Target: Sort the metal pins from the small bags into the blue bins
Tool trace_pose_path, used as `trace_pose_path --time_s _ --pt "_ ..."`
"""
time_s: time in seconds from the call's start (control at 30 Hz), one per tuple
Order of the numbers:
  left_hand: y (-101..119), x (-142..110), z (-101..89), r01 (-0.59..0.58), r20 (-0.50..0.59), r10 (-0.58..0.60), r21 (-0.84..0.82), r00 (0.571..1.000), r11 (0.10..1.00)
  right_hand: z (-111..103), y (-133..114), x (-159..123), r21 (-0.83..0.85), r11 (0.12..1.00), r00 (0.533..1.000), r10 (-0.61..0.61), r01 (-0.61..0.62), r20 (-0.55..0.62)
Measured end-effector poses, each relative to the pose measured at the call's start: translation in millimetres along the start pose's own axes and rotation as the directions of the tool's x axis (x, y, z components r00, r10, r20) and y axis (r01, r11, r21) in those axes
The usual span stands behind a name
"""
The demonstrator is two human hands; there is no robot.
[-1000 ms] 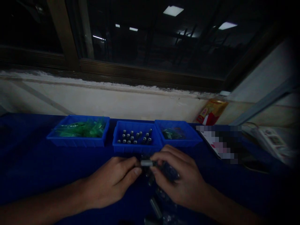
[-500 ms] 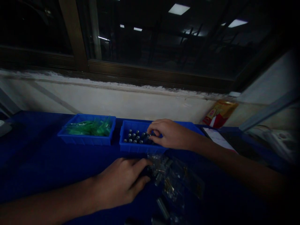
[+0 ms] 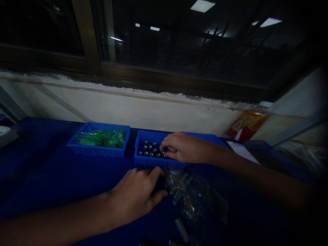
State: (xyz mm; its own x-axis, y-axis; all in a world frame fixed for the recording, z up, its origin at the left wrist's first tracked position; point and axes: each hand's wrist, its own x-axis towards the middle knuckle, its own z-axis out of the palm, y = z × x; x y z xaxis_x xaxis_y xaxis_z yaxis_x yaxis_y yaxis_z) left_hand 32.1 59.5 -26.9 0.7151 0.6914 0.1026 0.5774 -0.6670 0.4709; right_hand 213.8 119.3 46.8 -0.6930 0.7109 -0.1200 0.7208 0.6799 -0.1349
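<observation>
My right hand (image 3: pixel 180 147) reaches into a blue bin (image 3: pixel 156 162), thumb and curled fingers closing round a small metal cylinder mostly hidden behind them. Several more metal cylinders (image 3: pixel 151 154) with hollow round ends stand upright to the left of its fingertips. Lower down, my left hand (image 3: pixel 138 191) rests over the blue tabletop, its thumb and forefinger spread apart. Beside its fingertips lie clear plastic bags (image 3: pixel 176 181) with small metal parts inside. A loose metal tube (image 3: pixel 181 230) lies nearer to me.
A second blue bin (image 3: pixel 96 151) holds green plastic bags (image 3: pixel 102 137). At the right back are a paper sheet (image 3: pixel 242 152) and a red and gold packet (image 3: pixel 247 125). Behind the blue table (image 3: pixel 51 177) are a low wall (image 3: pixel 128 109) and a dark window (image 3: pixel 159 54).
The view has shifted slightly, moving the scene a little to the right. My right hand stays in the bin among the cylinders; my left hand stays beside the bags with its fingers apart.
</observation>
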Motion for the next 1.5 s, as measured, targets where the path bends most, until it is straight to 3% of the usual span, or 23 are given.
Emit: trace_pose_path --time_s 0.1,0.2,0.3,0.37,0.5,0.6,0.8,1.1,1.3,1.5 --pt "0.4 1.9 0.1 -0.011 -0.017 0.012 0.032 1.0 0.999 -11.0 -2.9 -9.0 0.015 1.0 0.996 -0.01 0.011 -0.09" --pt "1.0 3.0 -1.0 -0.043 -0.041 0.045 0.055 0.998 0.998 -14.3 -14.7 -28.0 0.031 0.999 0.961 0.034 -0.027 -0.273" --pt "1.2 3.3 -1.6 -0.047 -0.031 0.05 0.1 0.998 0.994 5.6 -33.5 -51.8 0.098 0.993 0.886 0.107 -0.07 -0.452" --pt "0.9 2.6 -1.7 -0.032 -0.016 0.035 0.127 0.999 0.991 29.8 -46.1 -65.1 0.126 0.991 0.859 0.103 -0.046 -0.501" --pt "0.4 -2.9 -3.9 0.004 -0.03 0.001 0.139 1.0 0.99 72.8 -63.2 -76.5 0.093 0.995 0.845 0.032 0.021 -0.533" --pt "2.2 -9.8 -8.5 0.057 -0.068 -0.049 0.116 0.996 0.992 84.9 -68.2 -74.5 0.11 0.994 0.818 0.086 -0.028 -0.569" --pt "12.1 -20.2 -12.9 0.075 -0.069 -0.081 -0.081 0.994 0.994 87.9 -74.7 -69.2 0.105 0.993 0.754 0.109 -0.053 -0.648" --pt "10.9 -19.0 -7.1 0.042 -0.014 -0.046 -0.223 0.999 0.974 90.2 -79.6 -70.3 0.049 0.999 0.751 0.036 -0.005 -0.66" --pt "13.1 -21.6 -10.8 -0.05 -0.052 0.03 -0.44 0.998 0.897 90.0 -77.8 -71.4 0.139 0.988 0.726 0.142 -0.065 -0.673" --pt "9.2 -18.5 -7.0 -0.065 -0.092 0.024 -0.48 0.995 0.875 89.3 -78.1 -71.9 0.239 0.97 0.731 0.194 -0.044 -0.654"
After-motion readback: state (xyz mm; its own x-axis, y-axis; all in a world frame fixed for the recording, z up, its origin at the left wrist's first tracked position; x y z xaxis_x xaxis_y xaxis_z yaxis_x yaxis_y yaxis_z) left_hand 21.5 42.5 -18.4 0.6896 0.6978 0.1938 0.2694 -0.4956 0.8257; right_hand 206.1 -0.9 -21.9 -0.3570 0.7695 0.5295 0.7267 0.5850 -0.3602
